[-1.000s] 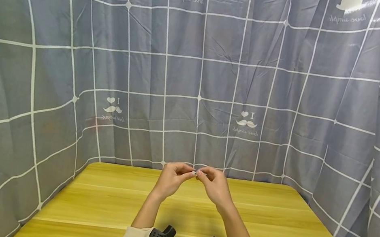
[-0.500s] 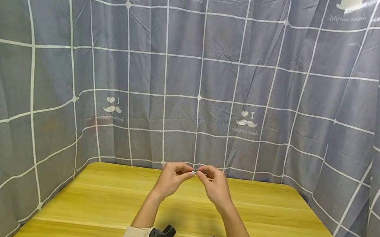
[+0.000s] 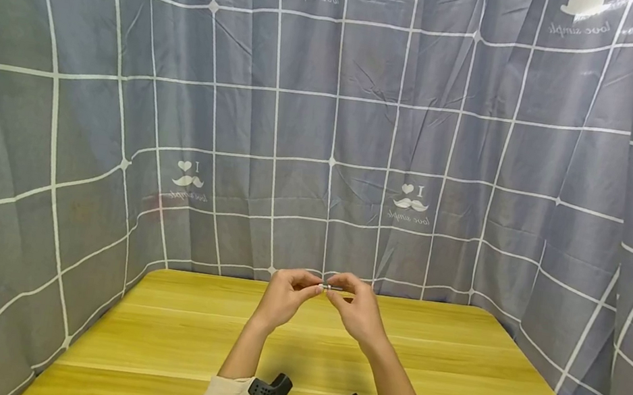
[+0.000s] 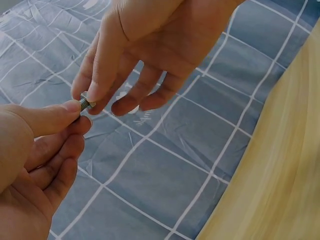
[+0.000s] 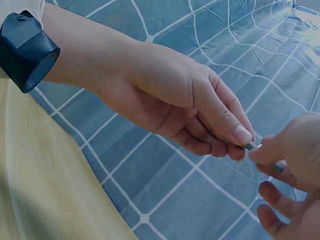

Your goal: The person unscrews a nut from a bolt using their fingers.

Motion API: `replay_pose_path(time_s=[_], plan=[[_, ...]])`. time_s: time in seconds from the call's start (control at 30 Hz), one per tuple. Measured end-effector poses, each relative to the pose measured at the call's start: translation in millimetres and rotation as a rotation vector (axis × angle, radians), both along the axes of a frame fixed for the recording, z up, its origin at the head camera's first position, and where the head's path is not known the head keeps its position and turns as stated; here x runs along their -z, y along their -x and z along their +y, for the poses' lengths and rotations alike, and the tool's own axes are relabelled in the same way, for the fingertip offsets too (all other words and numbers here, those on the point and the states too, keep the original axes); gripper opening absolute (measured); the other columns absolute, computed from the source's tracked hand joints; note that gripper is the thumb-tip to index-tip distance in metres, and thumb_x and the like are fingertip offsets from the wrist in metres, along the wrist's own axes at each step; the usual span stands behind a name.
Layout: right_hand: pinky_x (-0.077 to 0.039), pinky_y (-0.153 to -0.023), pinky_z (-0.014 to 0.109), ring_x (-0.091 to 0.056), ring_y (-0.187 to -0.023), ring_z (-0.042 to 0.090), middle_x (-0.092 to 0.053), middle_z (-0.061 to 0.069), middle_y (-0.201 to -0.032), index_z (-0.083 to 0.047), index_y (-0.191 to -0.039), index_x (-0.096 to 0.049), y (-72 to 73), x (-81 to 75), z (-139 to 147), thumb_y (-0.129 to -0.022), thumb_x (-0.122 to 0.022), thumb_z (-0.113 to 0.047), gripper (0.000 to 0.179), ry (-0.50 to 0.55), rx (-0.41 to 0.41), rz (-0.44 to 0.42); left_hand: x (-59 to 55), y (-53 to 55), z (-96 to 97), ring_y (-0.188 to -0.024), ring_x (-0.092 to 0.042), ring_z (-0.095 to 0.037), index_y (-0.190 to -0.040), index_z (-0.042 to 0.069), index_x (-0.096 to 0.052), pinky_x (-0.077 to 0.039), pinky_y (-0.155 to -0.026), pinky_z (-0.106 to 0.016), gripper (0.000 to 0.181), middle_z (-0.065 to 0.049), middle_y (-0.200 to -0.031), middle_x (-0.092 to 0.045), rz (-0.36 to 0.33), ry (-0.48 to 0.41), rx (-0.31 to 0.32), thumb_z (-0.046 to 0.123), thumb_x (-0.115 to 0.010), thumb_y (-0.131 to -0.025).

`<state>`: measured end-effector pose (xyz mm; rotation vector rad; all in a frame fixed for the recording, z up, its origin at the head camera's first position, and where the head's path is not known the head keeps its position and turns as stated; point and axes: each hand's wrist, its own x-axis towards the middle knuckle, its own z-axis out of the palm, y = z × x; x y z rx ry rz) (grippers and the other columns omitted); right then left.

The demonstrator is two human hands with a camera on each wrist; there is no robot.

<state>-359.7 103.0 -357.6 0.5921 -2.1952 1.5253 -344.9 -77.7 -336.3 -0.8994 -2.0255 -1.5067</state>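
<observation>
Above the far edge of the table, a small metal bolt point(image 3: 337, 289) lies level between the two hands. My left hand point(image 3: 280, 298) pinches its left end between thumb and fingertips. Thumb and index finger of my right hand point(image 3: 359, 312) are at a small nut point(image 4: 90, 102) on the bolt, the other fingers loosely bent. The left wrist view shows thread between the two thumbs. Past the right thumb, a threaded end point(image 5: 279, 166) sticks out in the right wrist view. The left fingertips hide the bolt's other end.
The yellow wood-grain table point(image 3: 186, 328) lies below the hands. A grey curtain point(image 3: 302, 127) with white grid lines surrounds it at the back and sides. Black wrist cameras point(image 3: 271, 389) sit at the beige cuffs.
The right thumb and index finger have spread slightly apart, so more of the nut and bolt shaft now shows. The left hand has stayed nearly still.
</observation>
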Motion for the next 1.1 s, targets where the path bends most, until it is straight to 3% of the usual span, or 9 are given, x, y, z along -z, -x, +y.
replay_pose_path(time_s=[0.13,0.23,0.4,0.6,0.8,0.9,1.03,1.1], plan=[[-0.051,-0.095,0.055,-0.062,-0.116,0.035,-0.068,0.010,-0.124,-0.006,-0.128,-0.068,0.3,0.9,-0.4,-0.099,-0.073,-0.017,0.031,0.016,-0.004,-0.018,0.2,0.1,-0.3,-0.087,-0.072,-0.036,-0.100,-0.012,-0.076,-0.058,-0.076,-0.032,0.010,-0.022,-0.095,-0.075,-0.001,-0.001,0.002,-0.006,-0.072,-0.093],[-0.052,-0.094,0.053,-0.065,-0.110,0.030,-0.071,0.008,-0.116,-0.006,-0.122,-0.071,0.3,2.4,0.2,-0.104,-0.067,-0.020,0.024,0.014,0.001,-0.035,0.2,-0.4,-0.3,-0.087,-0.073,-0.036,-0.100,-0.011,-0.076,-0.058,-0.077,-0.033,0.010,-0.021,-0.095,-0.075,-0.005,0.004,0.000,-0.005,-0.072,-0.093],[-0.051,-0.094,0.053,-0.065,-0.109,0.029,-0.070,0.005,-0.113,-0.007,-0.115,-0.072,-0.3,1.6,0.0,-0.102,-0.068,-0.011,0.014,0.012,-0.020,-0.003,-0.3,-1.0,-0.6,-0.088,-0.073,-0.036,-0.102,-0.013,-0.075,-0.058,-0.077,-0.032,0.011,-0.021,-0.097,-0.075,-0.010,0.004,-0.006,-0.005,-0.072,-0.094],[-0.054,-0.090,0.051,-0.063,-0.113,0.033,-0.067,0.011,-0.124,-0.008,-0.130,-0.066,-0.9,0.1,-0.4,-0.099,-0.074,-0.015,0.034,0.027,-0.012,-0.026,-1.8,-1.4,-1.1,-0.088,-0.073,-0.035,-0.101,-0.012,-0.076,-0.058,-0.077,-0.031,0.011,-0.021,-0.097,-0.075,-0.013,0.000,-0.006,-0.005,-0.072,-0.094],[-0.053,-0.092,0.050,-0.065,-0.109,0.030,-0.070,0.006,-0.117,-0.006,-0.114,-0.072,0.3,-0.9,-1.5,-0.099,-0.071,-0.007,0.016,0.013,-0.004,-0.002,-2.4,0.6,-0.4,-0.086,-0.073,-0.033,-0.101,-0.012,-0.076,-0.058,-0.077,-0.031,0.010,-0.020,-0.095,-0.075,0.001,-0.001,-0.011,-0.006,-0.072,-0.093],[-0.051,-0.095,0.053,-0.063,-0.114,0.033,-0.068,0.007,-0.121,-0.008,-0.119,-0.070,-0.2,-1.0,-1.6,-0.097,-0.073,-0.004,0.023,0.028,-0.008,0.004,-2.2,1.3,-0.6,-0.086,-0.072,-0.033,-0.101,-0.012,-0.076,-0.058,-0.077,-0.032,0.011,-0.020,-0.095,-0.075,0.000,-0.001,-0.012,-0.006,-0.072,-0.093],[-0.051,-0.095,0.053,-0.063,-0.115,0.033,-0.068,0.010,-0.125,-0.007,-0.130,-0.067,-1.0,0.3,-0.7,-0.099,-0.073,-0.016,0.032,0.041,0.004,-0.041,-1.7,0.8,-1.1,-0.085,-0.072,-0.033,-0.100,-0.012,-0.076,-0.058,-0.076,-0.032,0.010,-0.020,-0.095,-0.075,0.004,-0.001,-0.014,-0.006,-0.072,-0.094],[-0.052,-0.094,0.053,-0.065,-0.112,0.031,-0.070,0.010,-0.119,-0.006,-0.127,-0.069,-1.1,1.2,-0.6,-0.102,-0.070,-0.022,0.030,0.039,0.011,-0.059,-2.0,0.4,-1.1,-0.085,-0.073,-0.033,-0.100,-0.012,-0.076,-0.058,-0.076,-0.032,0.009,-0.020,-0.094,-0.075,0.001,0.000,-0.016,-0.006,-0.072,-0.093]])
